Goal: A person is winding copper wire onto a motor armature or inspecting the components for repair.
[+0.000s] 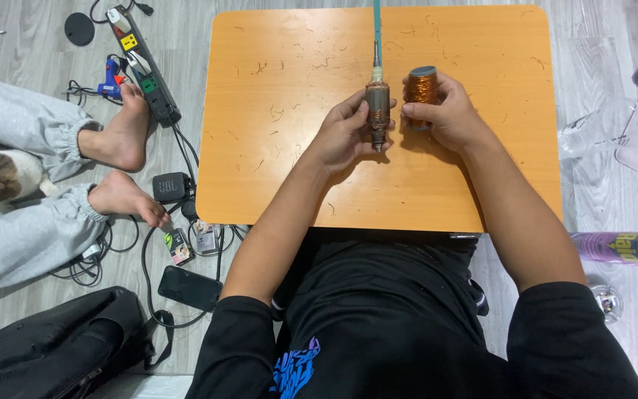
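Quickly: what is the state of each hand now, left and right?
Left hand: closed on the motor armature.
Right hand: closed on the copper wire spool.

Tabletop sits centre, on the floor. Over its far middle: left hand around a wound armature, upright, shaft pointing far; a thin rod runs from its far end past the far edge. Right hand just right of it, holding a wire spool. Left of the tabletop, on the floor: power strip far, a second person's feet nearer, phone and bag nearest. Spray can lies right, near side.
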